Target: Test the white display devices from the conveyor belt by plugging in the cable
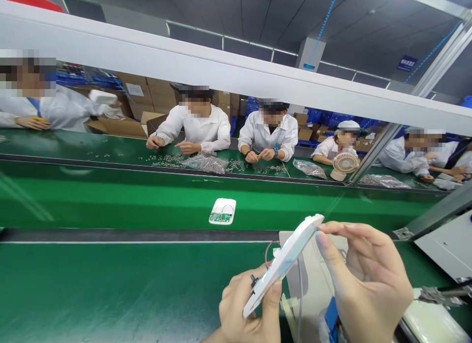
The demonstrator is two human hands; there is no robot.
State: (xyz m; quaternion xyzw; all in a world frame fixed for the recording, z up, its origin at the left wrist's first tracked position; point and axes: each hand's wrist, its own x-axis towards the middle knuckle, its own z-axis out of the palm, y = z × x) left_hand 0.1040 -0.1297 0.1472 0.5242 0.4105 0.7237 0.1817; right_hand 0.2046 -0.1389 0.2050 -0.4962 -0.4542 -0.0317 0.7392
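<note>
A thin white plastic cover is held up on edge, tilted, with its upper end to the right. A bluish, film-like layer shows on the face toward me; red and dark wires and a small black part stick out on the far side. My left hand grips the cover's lower end between thumb and fingers. At the upper corner, the thumb and index finger of my right hand are pinched together against it; what lies between their tips is too small to make out. A blue band circles my right wrist.
A white housing with a green circuit board lies on the green conveyor belt ahead. Beneath my hands is a pale box-like device with a cable. Across the line, several co-workers sit by small parts, plastic bags and a fan. A metal post stands right.
</note>
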